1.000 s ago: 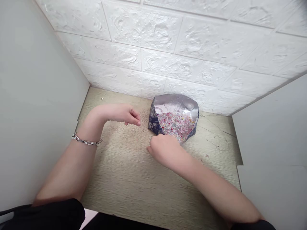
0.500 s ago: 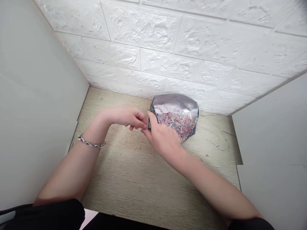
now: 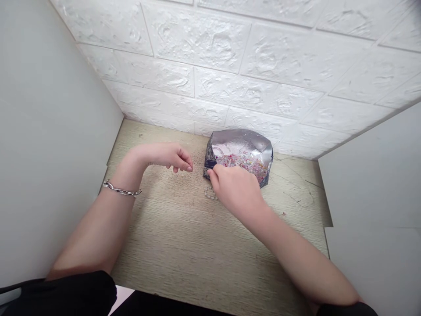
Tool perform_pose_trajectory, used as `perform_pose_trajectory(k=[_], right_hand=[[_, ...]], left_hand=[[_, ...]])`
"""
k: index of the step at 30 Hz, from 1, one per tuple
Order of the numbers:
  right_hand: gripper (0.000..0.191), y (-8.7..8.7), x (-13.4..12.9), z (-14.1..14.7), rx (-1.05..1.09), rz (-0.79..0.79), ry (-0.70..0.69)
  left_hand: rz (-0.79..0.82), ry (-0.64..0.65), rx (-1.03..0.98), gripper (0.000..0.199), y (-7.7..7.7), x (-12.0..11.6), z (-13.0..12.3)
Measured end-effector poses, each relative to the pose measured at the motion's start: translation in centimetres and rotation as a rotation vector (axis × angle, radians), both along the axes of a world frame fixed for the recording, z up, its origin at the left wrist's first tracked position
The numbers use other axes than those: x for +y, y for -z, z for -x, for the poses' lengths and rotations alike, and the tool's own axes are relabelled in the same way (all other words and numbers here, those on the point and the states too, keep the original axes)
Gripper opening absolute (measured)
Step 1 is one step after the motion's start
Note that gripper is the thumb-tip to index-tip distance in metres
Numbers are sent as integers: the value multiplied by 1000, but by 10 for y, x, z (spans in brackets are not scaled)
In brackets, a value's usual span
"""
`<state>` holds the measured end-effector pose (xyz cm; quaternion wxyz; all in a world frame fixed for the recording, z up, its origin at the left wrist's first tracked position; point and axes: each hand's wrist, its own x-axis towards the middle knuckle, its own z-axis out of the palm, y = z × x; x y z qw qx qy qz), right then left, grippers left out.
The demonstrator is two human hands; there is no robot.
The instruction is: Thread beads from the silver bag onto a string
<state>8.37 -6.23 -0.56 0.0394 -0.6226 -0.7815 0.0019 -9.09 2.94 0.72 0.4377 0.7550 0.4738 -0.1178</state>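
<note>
1. The left hand (image 3: 173,158) hangs left of the bag, apart from it, thumb and fingertips pinched together; whether something thin sits between them is too small to tell.
2. The right hand (image 3: 238,188) is at the bag's near side, fingers curled and thumb drawn in against them; what it may pinch cannot be told.
3. The open silver-lined bag (image 3: 241,138) stands on the table (image 3: 184,245) close to the white brick-patterned wall (image 3: 217,48), right of the left fingertips and partly behind the right hand. Contact with the right hand is unclear.
4. Small multicoloured beads (image 3: 243,161) lie inside the bag, just far of the right knuckles.
5. A small pale loop (image 3: 209,197) lies on the table, near of the bag's left corner, just left of the right hand.
</note>
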Motion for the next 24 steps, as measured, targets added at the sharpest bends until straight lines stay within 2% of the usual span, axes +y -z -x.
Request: perform_pose_trajectory(k=[8, 16, 24], right_hand=[[34, -19, -5, -12, -39, 98, 51], [34, -45, -14, -30, -91, 160, 81], [35, -50, -21, -53, -102, 91, 47]], left_hand=[[26, -18, 71, 27, 25, 17, 11], [6, -96, 87, 28, 21, 15, 14], [70, -135, -1, 24, 27, 19, 21]])
